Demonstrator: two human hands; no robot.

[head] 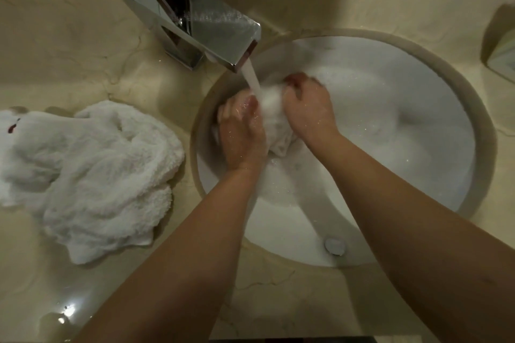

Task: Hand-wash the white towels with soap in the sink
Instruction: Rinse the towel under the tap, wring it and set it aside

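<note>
Both bare forearms reach forward over the round white basin sink [418, 203]. The left hand [242, 133] and right hand [309, 111] meet at its far-left side, fingers curled around a small wet white towel [276, 122] bunched between them under the running water stream [252, 78]. Left, on the beige marble tabletop [83, 50], lies a crumpled fluffy white towel [89, 175]. Beyond stands the square chrome faucet [189, 14].
</note>
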